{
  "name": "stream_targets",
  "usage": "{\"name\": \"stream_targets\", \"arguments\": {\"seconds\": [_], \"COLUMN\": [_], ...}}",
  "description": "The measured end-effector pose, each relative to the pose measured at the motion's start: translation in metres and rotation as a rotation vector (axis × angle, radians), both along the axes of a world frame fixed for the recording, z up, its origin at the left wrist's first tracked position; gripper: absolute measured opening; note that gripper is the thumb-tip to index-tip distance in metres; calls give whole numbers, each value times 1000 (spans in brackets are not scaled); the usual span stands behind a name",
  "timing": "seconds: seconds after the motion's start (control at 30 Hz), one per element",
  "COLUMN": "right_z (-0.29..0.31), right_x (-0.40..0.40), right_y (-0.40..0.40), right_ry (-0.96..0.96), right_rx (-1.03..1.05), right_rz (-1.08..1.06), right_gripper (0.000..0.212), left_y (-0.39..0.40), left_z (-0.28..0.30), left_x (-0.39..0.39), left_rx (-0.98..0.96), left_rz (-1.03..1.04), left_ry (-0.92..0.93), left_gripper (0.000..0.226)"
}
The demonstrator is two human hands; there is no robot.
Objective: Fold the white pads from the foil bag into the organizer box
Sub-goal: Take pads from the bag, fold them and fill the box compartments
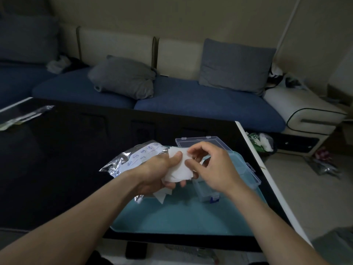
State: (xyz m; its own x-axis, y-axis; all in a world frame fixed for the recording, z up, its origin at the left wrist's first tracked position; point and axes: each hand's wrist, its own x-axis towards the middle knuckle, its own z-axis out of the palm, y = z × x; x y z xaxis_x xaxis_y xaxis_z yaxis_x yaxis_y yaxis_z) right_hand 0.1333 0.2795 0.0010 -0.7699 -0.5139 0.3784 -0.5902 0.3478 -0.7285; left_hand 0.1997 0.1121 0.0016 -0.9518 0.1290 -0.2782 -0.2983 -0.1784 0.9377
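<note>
From the head camera: left hand [158, 170] curled around a loose stack of thin white square pads [178, 167], thumb pressed on the top sheet, fingertips showing under the lower edge. Right hand [214, 165] just beside it, thumb and forefinger bent and pinching the right edge of the same top pad, remaining fingers curled loosely above. A few more white pad corners [162, 196] sticking out beneath the left fingers. Crinkled silver foil bag [133, 157] with blue printed icons lying behind and under the left hand, touching the wrist side, its open end toward the fingers. Clear plastic organizer box [227, 185] with blue latches directly below and right of the right fingers, lid [200, 142] hinged open and standing beyond the knuckles; contents of the compartments impossible to tell behind the hand. Shallow turquoise plastic tray [191, 217] under both hands, carrying the box and part of the bag. Glossy black table [57, 159] beneath the tray, white-edged on the right. Far left of the fingers, a clear plastic wrapper [24, 115] on the table. Beyond the table, a blue-cushioned sofa [191, 100] with grey pillows [124, 77].
</note>
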Motion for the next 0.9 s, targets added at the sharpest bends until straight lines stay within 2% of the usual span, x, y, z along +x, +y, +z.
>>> {"name": "stream_targets", "arguments": {"seconds": [0.07,0.17,0.27,0.4,0.53,0.6,0.7,0.8,0.9], "right_z": [-3,-6,-6,-3,-3,-3,-7,-11,-11], "right_x": [-1,-3,-2,-2,-3,-2,-1,-2,0], "right_y": [0,1,1,1,0,0,-1,-1,-3], "right_ry": [10,62,95,102,149,152,171,254,299], "right_rx": [81,151,88,67,67,92,245,256,207], "right_rz": [57,82,54,8,-5,45,137,134,100], "right_gripper": [31,30,28,16,13,25,50,53,47], "left_y": [0,5,5,2,1,0,0,-2,-5], "left_z": [-3,-8,-7,-3,-2,-3,-7,-8,-6], "left_x": [-1,0,-1,0,0,-1,-1,0,-1], "left_rx": [-121,-183,-101,60,48,-53,-122,-105,-2], "left_rz": [-4,-10,15,6,4,6,1,-13,22], "left_ry": [30,41,-21,-76,-82,-66,-51,-57,-89], "left_gripper": [33,35,40,46,46,45,49,50,47]}}
